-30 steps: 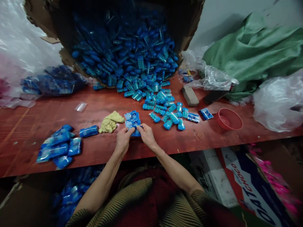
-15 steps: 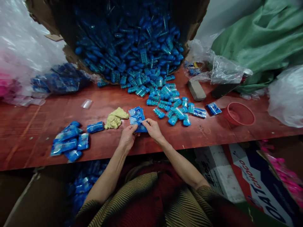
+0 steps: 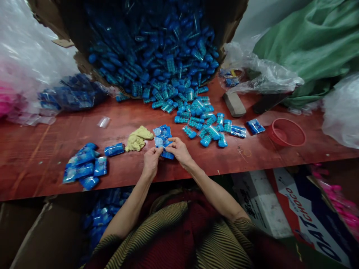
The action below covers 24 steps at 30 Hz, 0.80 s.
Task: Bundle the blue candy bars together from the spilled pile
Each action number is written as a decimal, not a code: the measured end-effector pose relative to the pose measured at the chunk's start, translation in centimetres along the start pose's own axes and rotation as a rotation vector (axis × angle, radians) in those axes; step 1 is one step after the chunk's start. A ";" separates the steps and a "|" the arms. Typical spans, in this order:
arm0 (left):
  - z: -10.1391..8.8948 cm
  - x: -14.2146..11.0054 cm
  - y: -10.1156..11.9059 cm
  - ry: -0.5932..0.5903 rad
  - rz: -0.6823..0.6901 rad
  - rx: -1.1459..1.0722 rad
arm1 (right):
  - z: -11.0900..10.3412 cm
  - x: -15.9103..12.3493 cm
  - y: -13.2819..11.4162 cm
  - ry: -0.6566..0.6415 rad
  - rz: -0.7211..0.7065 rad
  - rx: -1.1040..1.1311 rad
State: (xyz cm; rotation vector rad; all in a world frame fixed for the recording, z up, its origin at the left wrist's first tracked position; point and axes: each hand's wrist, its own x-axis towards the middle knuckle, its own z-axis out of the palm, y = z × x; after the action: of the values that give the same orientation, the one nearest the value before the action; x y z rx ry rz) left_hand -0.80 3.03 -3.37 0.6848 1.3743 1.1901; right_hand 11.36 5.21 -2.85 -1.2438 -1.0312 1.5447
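Flat blue printed cards [image 3: 162, 131] lie overlapped on the table between and just beyond my hands. My left hand [image 3: 151, 161] is closed, thumb against fingertips, at the near left edge of these cards. Bent over them from the right, my right hand [image 3: 181, 152] pinches at the near card with thumb and forefinger. The fingers partly cover what they hold. Left of the cards lies a crumpled yellow cloth [image 3: 139, 138]. Loose blue-capped clear bottles with teal contents [image 3: 209, 130] lie to the right.
A big torn carton [image 3: 235, 22] spills many such bottles onto the red table [image 3: 134, 116]. Blue wrapped packs [image 3: 84, 164] are heaped at left. A grey block [image 3: 234, 104], a red basket [image 3: 287, 132] and a green sack [image 3: 311, 52] stand right.
My right fingers have shifted over the near card, and both thumbs are now closer together. The view has moved slightly; the cards stay in about the same place.
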 end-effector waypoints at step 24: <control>0.5 -1.4 1.7 -0.049 -0.504 -0.387 | -5.0 0.3 -2.9 0.324 -0.345 -1.121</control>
State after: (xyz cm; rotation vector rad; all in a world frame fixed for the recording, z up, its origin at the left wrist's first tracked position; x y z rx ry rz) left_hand -0.48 2.45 -1.28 0.0807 1.1376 0.9793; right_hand 16.64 6.71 -0.90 -1.8106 -1.8472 0.3904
